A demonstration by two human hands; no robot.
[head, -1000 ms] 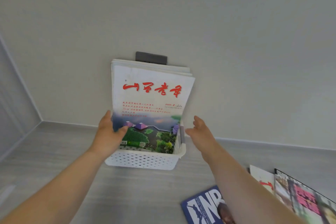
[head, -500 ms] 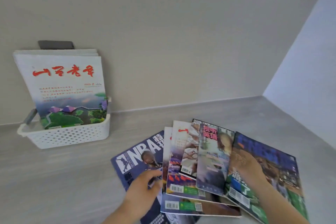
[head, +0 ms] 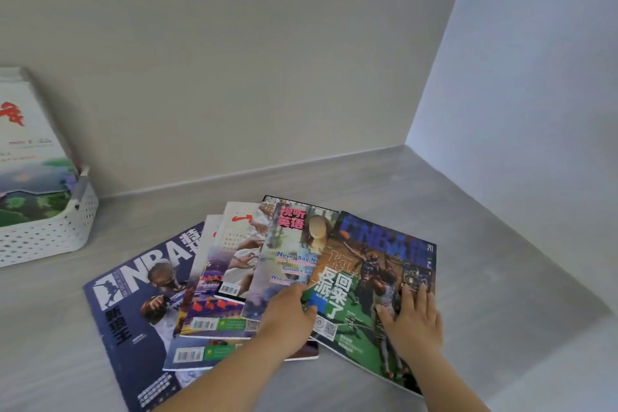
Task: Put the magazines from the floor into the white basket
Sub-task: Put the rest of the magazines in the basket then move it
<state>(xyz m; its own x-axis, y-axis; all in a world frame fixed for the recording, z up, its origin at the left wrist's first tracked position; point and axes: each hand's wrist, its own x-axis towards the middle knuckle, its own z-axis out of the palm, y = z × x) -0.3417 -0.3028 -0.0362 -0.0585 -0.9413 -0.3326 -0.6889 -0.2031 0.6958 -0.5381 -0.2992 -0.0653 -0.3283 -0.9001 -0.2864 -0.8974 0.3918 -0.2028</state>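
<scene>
Five magazines fanned out on grey floor (head: 485, 244), overlapping, covers up.

Under both hands: green NBA magazine (head: 378, 281), topmost and rightmost of the fan. Cover shows blue "NBA" title, basketball players, large white Chinese characters on green, QR code near lower left corner. Lies flat, tilted clockwise.

Right hand (head: 413, 323): laid palm down on lower right part of that cover, fingers spread and extended, nothing enclosed.

Left hand (head: 287, 318): placed at the cover's lower left edge, thumb on top of the cover, fingers hidden beneath the hand; whether the edge is pinched cannot be told.

Just left of left hand, partly under green cover: English-learning magazine (head: 287, 254), pink Chinese title, blue text "Never Say".

Further left, each tucked under its right neighbour: white-cover magazine (head: 240, 244) with red title and barcode; purple-cover magazine (head: 207, 308) with barcode and green strip at lower edge.

Farthest left, bottom of the fan: dark blue NBA magazine (head: 133, 321), white "NBA" logo, player holding a ball.

Well to the left of both hands, at frame edge: white basket (head: 63, 231), perforated walls, standing against the wall. Upright inside: white magazine stack (head: 26, 150), front cover with red calligraphy and landscape picture, leaning on the wall.
</scene>
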